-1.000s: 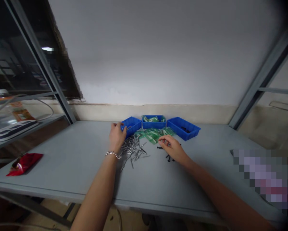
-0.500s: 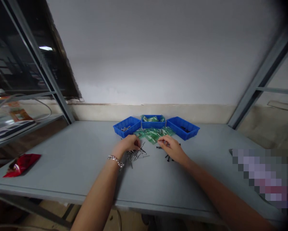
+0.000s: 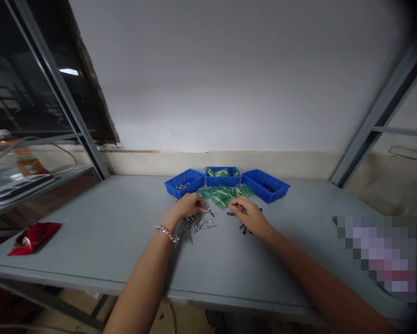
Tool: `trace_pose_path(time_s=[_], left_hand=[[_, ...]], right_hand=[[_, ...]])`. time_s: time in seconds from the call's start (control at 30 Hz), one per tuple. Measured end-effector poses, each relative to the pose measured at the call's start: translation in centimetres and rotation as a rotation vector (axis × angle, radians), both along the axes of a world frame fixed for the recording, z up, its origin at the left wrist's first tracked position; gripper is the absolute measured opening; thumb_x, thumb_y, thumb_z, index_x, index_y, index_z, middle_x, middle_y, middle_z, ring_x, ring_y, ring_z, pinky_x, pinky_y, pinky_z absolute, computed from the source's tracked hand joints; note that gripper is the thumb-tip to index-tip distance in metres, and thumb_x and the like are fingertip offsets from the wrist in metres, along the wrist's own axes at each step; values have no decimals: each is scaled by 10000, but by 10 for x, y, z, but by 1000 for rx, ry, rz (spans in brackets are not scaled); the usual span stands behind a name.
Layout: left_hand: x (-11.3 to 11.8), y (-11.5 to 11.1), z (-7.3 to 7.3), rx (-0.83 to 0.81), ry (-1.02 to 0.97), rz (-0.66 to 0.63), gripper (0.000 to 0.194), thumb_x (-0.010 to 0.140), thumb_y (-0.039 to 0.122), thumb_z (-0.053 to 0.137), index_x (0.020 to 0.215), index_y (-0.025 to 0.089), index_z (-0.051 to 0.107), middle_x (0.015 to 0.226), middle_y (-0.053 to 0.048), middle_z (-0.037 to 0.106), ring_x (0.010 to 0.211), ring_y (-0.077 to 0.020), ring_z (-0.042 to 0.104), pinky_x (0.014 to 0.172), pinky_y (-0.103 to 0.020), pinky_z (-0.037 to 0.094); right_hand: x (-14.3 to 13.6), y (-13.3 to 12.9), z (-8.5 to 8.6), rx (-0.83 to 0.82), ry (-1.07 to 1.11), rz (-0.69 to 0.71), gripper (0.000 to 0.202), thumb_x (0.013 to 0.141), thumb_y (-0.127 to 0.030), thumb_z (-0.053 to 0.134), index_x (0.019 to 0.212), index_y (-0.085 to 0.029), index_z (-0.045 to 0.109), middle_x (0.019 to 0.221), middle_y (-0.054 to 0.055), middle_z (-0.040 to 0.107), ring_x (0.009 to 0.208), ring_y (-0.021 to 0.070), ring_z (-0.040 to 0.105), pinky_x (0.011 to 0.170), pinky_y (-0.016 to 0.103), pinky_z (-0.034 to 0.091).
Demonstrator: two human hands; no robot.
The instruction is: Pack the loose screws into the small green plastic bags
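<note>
My left hand (image 3: 186,207), a bracelet on its wrist, lies on the far end of a loose pile of silver screws (image 3: 198,222), fingers curled down around some of them. My right hand (image 3: 250,216) rests on the table over a few black screws (image 3: 243,228), its fingertips together near the green packets (image 3: 222,195). I cannot make out whether it holds one. Behind the hands stand three blue trays: the left tray (image 3: 171,186) holds silver screws, the middle tray (image 3: 222,180) green packets, the right tray (image 3: 276,191) some dark pieces.
The grey table (image 3: 100,232) runs up to a white wall. A red packet (image 3: 34,233) lies near its left edge. A blurred patch (image 3: 382,255) covers the right side. Slanted metal posts (image 3: 60,97) frame a side shelf with a cable at the left.
My left hand came back from the left blue tray to the silver screw pile and curled its fingers over it. My right hand has stayed in place.
</note>
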State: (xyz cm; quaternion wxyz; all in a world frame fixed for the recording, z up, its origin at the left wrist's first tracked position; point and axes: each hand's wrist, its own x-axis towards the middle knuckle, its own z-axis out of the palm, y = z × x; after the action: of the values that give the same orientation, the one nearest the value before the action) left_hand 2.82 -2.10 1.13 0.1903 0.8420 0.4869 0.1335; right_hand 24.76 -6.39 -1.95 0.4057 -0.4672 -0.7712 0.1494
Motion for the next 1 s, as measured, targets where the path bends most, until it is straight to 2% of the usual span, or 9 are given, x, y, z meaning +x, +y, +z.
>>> trace_pose_path(time_s=[0.13,0.27,0.33,0.6,0.77,0.9,1.0], left_hand=[[19,-7,3,102,-185,-18,76,725,173,575,731,142,644,684,-22,634,620,-125,534,581,-212,374],[41,-12,-5,120,-301,-126,101,748,216,589,753,132,645,698,-21,639,624,-119,527,596,-208,378],[46,-13,-9,107,-334,-140,102,750,214,592,757,129,646,701,-20,641,623,-117,529,599,-208,380],[45,-11,-13,146,-393,-85,115,752,241,597,764,135,637,702,-20,634,598,-109,510,586,-218,377],[45,-14,-10,116,-418,-65,229,761,346,579,820,131,630,759,-32,630,617,-111,500,591,-224,382],[45,-13,-11,66,-387,-87,320,834,360,444,728,118,625,626,-11,569,559,-98,445,545,-220,344],[44,-12,-13,19,-419,-111,291,821,340,460,716,115,613,590,2,532,542,-91,420,519,-211,332]], right_hand=[[-1,0,-1,5,-25,0,199,833,-292,436,728,-193,573,711,19,536,651,135,500,631,278,407],[-1,1,-3,-9,-61,41,254,854,-296,397,696,-188,565,682,19,540,664,145,505,617,274,388],[-1,2,-2,-11,-65,48,282,861,-299,379,665,-188,550,668,18,540,660,147,504,611,272,378],[-1,-1,4,-1,-7,-28,298,829,-316,387,567,-194,458,573,-1,476,586,137,474,566,267,361],[-1,0,3,-12,82,-61,245,800,-312,422,583,-200,449,568,-5,474,559,129,451,517,252,348],[0,1,1,-14,136,-66,188,785,-297,447,630,-198,488,585,-7,483,565,127,454,511,243,353],[-1,1,2,-19,154,-65,179,778,-300,461,638,-196,497,584,-11,475,562,127,453,516,244,356]])
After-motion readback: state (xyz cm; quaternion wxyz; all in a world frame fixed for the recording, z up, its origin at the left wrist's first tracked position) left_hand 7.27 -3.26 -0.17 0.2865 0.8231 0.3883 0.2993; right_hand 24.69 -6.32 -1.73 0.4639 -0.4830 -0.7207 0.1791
